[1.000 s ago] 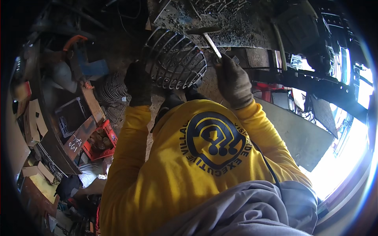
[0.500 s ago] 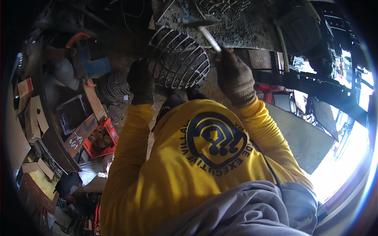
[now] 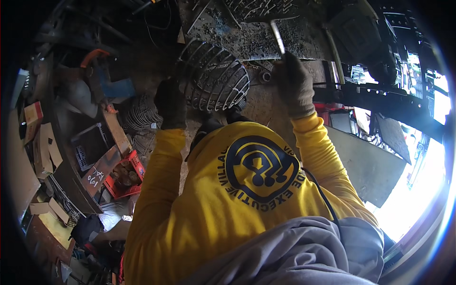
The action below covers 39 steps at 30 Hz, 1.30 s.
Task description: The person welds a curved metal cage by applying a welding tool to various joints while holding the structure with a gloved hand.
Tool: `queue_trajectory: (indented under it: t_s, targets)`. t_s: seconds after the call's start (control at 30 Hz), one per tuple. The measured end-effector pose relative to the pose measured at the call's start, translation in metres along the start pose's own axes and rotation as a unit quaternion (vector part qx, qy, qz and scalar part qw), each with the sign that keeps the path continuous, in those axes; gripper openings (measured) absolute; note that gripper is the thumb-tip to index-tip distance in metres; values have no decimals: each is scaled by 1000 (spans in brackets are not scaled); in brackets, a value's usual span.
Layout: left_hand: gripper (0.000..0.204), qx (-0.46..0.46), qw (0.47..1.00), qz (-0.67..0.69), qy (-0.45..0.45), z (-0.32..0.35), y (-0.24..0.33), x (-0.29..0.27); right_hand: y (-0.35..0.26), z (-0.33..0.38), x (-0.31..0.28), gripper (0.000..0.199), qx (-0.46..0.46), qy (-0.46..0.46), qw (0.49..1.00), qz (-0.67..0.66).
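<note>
A domed cage of curved metal bars is held in front of me, just short of the workbench. At its left side my left hand, in a dark work glove, is closed on the bars; the exact grip is lost in shadow. A hammer with a pale handle and a long thin dark head is in my gloved right hand, its fingers wrapped round the lower end of the handle. The hammer stands to the right of the cage, apart from it, with its head over the bench.
Dark grit and loose metal rods lie on the workbench. To the left are a stack of wire rings, a red crate holding round pieces, a blue metal part and open cardboard boxes. A pale panel is at right.
My right hand has swung the hammer to the right and away from the cage. The cage has tipped and dropped slightly, while my left hand keeps its hold.
</note>
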State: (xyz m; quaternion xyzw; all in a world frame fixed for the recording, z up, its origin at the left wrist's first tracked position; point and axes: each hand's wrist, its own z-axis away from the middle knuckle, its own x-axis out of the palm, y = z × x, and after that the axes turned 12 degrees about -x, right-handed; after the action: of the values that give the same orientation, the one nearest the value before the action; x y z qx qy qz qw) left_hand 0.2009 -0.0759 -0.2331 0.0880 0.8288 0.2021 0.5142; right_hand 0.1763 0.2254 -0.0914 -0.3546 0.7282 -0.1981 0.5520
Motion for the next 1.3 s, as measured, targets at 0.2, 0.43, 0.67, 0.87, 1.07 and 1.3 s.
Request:
queue_trajectory:
  t_s: [0.2, 0.43, 0.67, 0.87, 1.07, 1.3]
  targets:
    - [11, -87, 988, 116, -44, 4, -10, -40, 44, -43, -44, 35, -31, 16, 960, 277]
    - [18, -241, 919, 308, -46, -29, 28, -90, 80, -71, -55, 38, 8, -53, 945, 323]
    - [22, -165, 957, 238, -28, -42, 43, -102, 81, -4, -82, 39, 23, 124, 968, 215]
    - [26, -205, 919, 335, -4, -65, 100, -128, 153, 29, -182, 55, 125, 481, 843, 207]
    - [40, -263, 858, 442, 4, -74, 133, -165, 237, 32, -237, 85, 228, 531, 766, 280]
    - [51, -213, 922, 320, 42, -86, 189, -177, 283, 23, -237, 81, 291, 482, 806, 182]
